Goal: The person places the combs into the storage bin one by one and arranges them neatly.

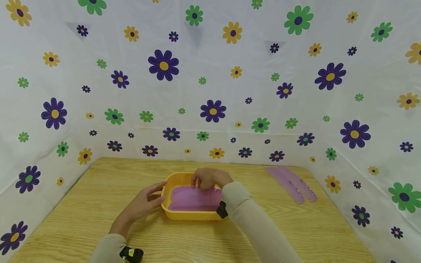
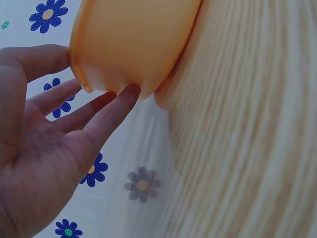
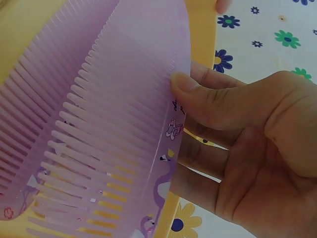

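Two combs (image 1: 285, 184) lie far right on the table (image 1: 158, 239), well apart from the tray (image 1: 192, 216), whose right end our sleeve (image 1: 260, 223) partly hides. In it our right hand (image 1: 210, 178) pinches a purple comb (image 3: 148, 59) beside a second comb (image 3: 44, 74); our left hand (image 1: 143, 202), fingers spread, touches its left end.

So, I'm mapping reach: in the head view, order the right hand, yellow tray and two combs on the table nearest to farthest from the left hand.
1. Yellow tray, touching the left hand.
2. Right hand, over the tray.
3. Two combs, far right on the table.
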Demonstrator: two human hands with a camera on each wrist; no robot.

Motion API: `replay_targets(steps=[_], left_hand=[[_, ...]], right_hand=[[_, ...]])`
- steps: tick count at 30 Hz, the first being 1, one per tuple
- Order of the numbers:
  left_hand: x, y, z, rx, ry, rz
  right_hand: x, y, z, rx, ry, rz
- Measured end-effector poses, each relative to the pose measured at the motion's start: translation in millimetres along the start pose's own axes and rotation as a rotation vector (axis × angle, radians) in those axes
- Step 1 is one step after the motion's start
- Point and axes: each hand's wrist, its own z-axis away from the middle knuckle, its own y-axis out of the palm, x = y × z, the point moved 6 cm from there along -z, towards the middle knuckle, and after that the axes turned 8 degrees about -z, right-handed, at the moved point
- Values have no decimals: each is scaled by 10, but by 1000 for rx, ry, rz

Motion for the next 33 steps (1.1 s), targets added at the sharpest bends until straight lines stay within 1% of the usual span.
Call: replay_targets(steps=[6, 13, 23, 33], left_hand=[[-3, 2, 8, 1, -12, 7], [-6, 3, 13, -3, -18, 0], [-7, -2, 16, 0, -12, 1], [3, 5, 12, 5, -16, 19]], right_hand=[[-28, 49, -33, 17, 29, -32], [-48, 106, -29, 52, 96, -83], [-33, 144, -55, 96, 125, -103], [-80, 188, -109, 111, 154, -126]])
